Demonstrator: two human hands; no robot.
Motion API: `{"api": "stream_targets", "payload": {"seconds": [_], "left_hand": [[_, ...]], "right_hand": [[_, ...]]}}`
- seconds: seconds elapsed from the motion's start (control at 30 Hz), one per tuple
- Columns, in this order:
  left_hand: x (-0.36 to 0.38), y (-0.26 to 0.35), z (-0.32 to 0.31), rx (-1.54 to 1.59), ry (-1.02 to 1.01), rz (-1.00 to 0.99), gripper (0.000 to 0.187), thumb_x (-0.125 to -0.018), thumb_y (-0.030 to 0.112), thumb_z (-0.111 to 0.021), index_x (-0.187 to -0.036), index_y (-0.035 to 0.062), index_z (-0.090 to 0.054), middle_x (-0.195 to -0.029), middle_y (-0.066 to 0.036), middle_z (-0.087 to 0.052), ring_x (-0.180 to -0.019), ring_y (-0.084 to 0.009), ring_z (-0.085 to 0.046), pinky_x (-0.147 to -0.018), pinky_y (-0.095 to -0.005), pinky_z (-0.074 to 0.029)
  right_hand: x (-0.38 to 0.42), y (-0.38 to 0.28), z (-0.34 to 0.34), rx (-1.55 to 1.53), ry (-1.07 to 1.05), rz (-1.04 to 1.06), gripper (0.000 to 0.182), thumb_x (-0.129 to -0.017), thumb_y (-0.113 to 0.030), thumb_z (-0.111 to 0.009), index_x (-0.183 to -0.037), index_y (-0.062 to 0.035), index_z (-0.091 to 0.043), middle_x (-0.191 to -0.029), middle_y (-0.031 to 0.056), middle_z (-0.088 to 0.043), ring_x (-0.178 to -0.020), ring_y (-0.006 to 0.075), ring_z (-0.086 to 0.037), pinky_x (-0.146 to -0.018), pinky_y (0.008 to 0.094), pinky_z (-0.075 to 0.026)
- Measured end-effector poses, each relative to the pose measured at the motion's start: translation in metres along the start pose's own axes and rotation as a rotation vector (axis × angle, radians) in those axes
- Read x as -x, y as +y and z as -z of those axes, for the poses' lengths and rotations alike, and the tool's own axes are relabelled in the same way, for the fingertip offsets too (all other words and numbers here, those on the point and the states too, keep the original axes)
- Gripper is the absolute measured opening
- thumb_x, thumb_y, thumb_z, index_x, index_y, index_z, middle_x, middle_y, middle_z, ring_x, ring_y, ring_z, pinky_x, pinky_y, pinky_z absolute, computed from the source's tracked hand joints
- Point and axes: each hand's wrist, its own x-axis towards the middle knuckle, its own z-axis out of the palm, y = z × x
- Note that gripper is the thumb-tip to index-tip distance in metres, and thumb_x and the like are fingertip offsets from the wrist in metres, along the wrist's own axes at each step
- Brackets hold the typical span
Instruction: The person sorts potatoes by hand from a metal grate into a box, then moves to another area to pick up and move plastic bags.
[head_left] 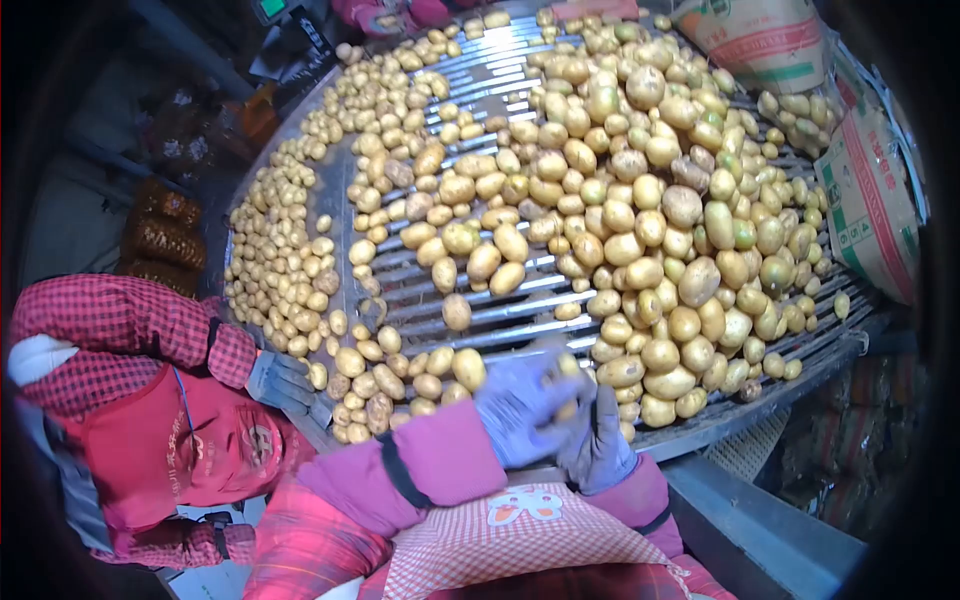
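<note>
My left hand point(528, 408), in a lavender glove, is smeared by motion at the near edge of the slatted metal table point(560, 322). Close beside it on the right is my right hand point(600, 440) in a grey-blue glove, fingers pointing up toward the table and held loosely apart from the thumb. A blurred yellowish potato point(567, 390) shows between the two hands; I cannot tell which hand has it. Just beyond my hands, a large heap of potatoes point(650, 250) covers the right of the table, and a single potato point(457, 312) lies on the slats.
A person in a red apron point(215, 440) stands at left, a gloved hand point(285, 385) by the smaller potatoes point(285, 230). Printed sacks point(870, 195) stand at right. Another person's pink sleeve point(430, 10) shows at the far edge. A metal beam point(750, 520) runs along my right.
</note>
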Motion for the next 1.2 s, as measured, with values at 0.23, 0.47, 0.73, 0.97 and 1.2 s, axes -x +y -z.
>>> {"api": "stream_targets", "payload": {"seconds": [0.23, 0.47, 0.73, 0.97, 1.2], "left_hand": [[0.021, -0.012, -0.044, -0.042, 0.185, -0.164, 0.054, -0.079, 0.033, -0.065, -0.125, 0.0072, -0.051, -0.127, -0.022, -0.049, -0.113, -0.0426, -0.05, -0.092, -0.0507, -0.042], [0.027, -0.012, -0.046, 0.222, 0.169, -0.03, 0.07, -0.081, 0.023, -0.067, -0.138, -0.001, -0.037, -0.129, -0.021, -0.05, -0.114, -0.0373, -0.052, -0.095, -0.0434, -0.042], [0.053, -0.005, -0.024, 1.429, 0.259, 0.716, 0.06, -0.096, 0.041, -0.045, -0.146, 0.0124, -0.026, -0.13, -0.01, -0.047, -0.119, -0.023, -0.05, -0.097, -0.0394, -0.043], [0.09, -0.009, -0.034, 1.874, 0.445, 0.687, 0.061, -0.096, 0.055, -0.031, -0.132, 0.0086, -0.048, -0.111, -0.013, -0.061, -0.103, -0.0256, -0.059, -0.093, -0.0396, -0.048], [0.225, -0.031, -0.039, 1.541, 0.93, 0.252, 0.049, -0.088, 0.036, -0.061, -0.13, 0.0107, -0.051, -0.116, -0.008, -0.059, -0.102, -0.0213, -0.059, -0.082, -0.0373, -0.05]], "right_hand": [[0.015, -0.01, 0.0, 0.109, 0.065, -0.157, 0.063, -0.1, -0.053, -0.026, -0.145, -0.008, -0.025, -0.14, 0.0109, -0.039, -0.127, 0.0207, -0.043, -0.101, 0.0319, -0.042], [0.015, -0.003, -0.001, 0.193, 0.171, -0.122, 0.052, -0.098, -0.048, -0.041, -0.138, -0.0149, -0.038, -0.13, 0.0098, -0.048, -0.117, 0.0232, -0.05, -0.099, 0.0382, -0.045], [0.013, 0.001, 0.001, 0.117, 0.176, -0.036, 0.045, -0.094, -0.032, -0.054, -0.13, -0.0083, -0.041, -0.11, 0.0136, -0.054, -0.099, 0.0238, -0.056, -0.087, 0.0426, -0.05], [0.002, 0.031, -0.041, 1.702, -0.422, 0.698, 0.048, -0.078, -0.024, -0.071, -0.119, -0.0037, -0.056, -0.113, 0.016, -0.058, -0.095, 0.0329, -0.06, -0.083, 0.0401, -0.049], [-0.006, 0.085, -0.083, 1.815, -0.654, 0.569, 0.045, -0.083, -0.012, -0.064, -0.125, -0.0007, -0.052, -0.124, 0.0199, -0.054, -0.114, 0.0342, -0.052, -0.096, 0.0428, -0.042]]}}
